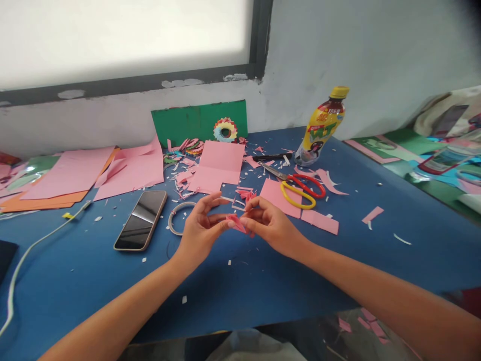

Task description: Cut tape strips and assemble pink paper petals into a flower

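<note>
Both my hands meet above the blue table (93,281), pinching a small folded pink paper piece (237,223) between them. My left hand (201,228) grips its left end with thumb and fingertips, the other fingers raised. My right hand (268,223) is closed on its right end. Just behind the hands lie pink paper scraps (245,194) and a roll of clear tape (176,216).
A phone (141,219) lies left of my hands, and a white cable (22,260) runs at far left. Red and yellow scissors (298,188), a black pen (271,157) and a yellow bottle (323,125) are at right. Pink sheets (130,168), a green card (199,120) and a paper ring (225,130) sit at the back.
</note>
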The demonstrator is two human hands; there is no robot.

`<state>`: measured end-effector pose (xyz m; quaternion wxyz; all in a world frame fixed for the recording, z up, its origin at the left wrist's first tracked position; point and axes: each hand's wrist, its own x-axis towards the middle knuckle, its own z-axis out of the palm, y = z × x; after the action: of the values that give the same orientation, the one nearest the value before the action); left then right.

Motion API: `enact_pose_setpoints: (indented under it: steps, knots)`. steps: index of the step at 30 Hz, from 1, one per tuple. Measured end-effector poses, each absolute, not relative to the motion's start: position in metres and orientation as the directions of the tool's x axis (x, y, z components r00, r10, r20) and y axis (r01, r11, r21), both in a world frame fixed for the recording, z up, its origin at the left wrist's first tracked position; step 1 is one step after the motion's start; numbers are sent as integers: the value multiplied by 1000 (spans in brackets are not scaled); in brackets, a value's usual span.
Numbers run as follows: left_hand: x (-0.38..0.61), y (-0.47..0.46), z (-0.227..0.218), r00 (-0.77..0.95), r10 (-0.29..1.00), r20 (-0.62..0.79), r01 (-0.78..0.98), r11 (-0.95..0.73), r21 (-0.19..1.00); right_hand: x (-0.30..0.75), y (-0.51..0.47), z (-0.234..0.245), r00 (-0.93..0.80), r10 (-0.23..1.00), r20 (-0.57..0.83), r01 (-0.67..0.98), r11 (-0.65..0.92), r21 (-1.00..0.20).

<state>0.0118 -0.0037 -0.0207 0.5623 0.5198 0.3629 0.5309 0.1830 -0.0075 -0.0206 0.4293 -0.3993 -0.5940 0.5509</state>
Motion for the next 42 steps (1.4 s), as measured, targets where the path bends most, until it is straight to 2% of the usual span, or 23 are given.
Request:
enact_pose_setpoints:
  steps: [4, 11, 35, 42]
  knots:
    - [11, -2, -19, 74, 988, 134, -228, -114, 967, 185, -13, -14, -246, 949, 197, 139, 236, -962]
    - [13, -3, -17, 46, 987, 151, -237, -136, 962, 186, -15, -16, -312, 935, 166, 259, 252, -933]
    - [14, -8, -14, 49, 991, 124, -233, -109, 966, 186, -14, -16, -337, 929, 152, 323, 266, -908]
    - [15, -11, -17, 49, 971, 234, -183, -222, 958, 186, -14, -14, -337, 931, 139, 337, 257, -906]
